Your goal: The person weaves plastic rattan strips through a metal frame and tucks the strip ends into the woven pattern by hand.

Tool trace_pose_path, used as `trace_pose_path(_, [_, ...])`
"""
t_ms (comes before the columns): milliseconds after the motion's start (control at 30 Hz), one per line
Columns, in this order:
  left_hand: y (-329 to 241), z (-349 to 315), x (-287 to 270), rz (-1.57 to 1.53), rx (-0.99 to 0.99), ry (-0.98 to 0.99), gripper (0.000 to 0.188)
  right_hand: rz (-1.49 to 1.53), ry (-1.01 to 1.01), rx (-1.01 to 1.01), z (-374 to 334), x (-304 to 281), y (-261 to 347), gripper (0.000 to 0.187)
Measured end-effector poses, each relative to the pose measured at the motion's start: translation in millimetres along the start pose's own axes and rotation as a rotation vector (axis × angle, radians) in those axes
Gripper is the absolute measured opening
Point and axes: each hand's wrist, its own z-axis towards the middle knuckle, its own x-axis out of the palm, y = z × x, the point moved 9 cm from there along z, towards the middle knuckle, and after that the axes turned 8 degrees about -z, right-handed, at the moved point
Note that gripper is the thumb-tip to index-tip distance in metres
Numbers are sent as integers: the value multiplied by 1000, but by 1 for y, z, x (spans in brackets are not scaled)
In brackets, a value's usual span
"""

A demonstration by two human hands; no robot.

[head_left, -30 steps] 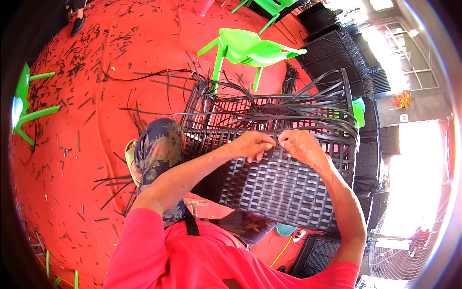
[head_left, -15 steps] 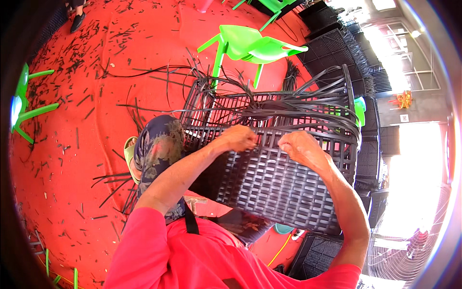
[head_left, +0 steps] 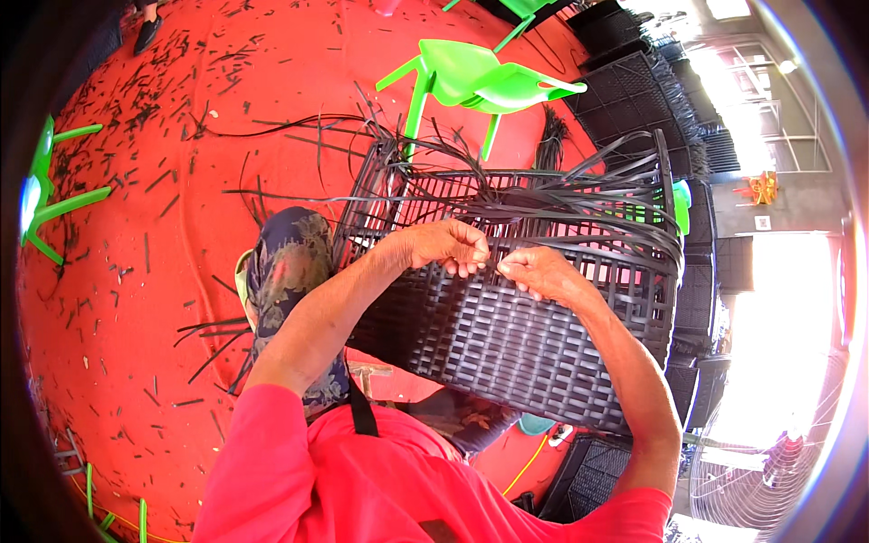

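Observation:
A large frame wrapped in black woven wicker leans across my lap, its near side covered in tight weave. Its far side is an open lattice of bars, with a bundle of loose black flat strips lying over it. At the upper edge of the weave, my left hand is closed, fingertips pinched together. Close beside it on the right, my right hand pinches at the same edge. The fingertips almost meet; whatever lies between them is too small to make out.
A bright green plastic chair stands beyond the frame, with another green chair at the far left. Cut black strip scraps litter the red floor covering. Dark woven panels are stacked along the right. A wire-caged fan stands lower right.
My right hand has moved left, and the gap between my hands has narrowed. My left hand has shifted slightly up, its fingers now angled down toward the edge.

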Motion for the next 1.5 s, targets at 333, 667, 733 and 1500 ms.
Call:
trace_pose_path(333, [37, 17, 9, 67, -215, -132, 37, -477, -197, 8, -10, -31, 14, 27])
trace_pose_path(667, [32, 23, 9, 153, -102, -222, 11, -546, -157, 78, -5, -16, 2, 19])
trace_pose_path(733, [23, 19, -5, 156, -69, -272, 11, -501, -382, -116, -12, -23, 14, 16])
trace_pose_path(1500, [66, 1, -11, 111, -382, -117, 51, -649, -72, 128, 33, 13, 18, 30])
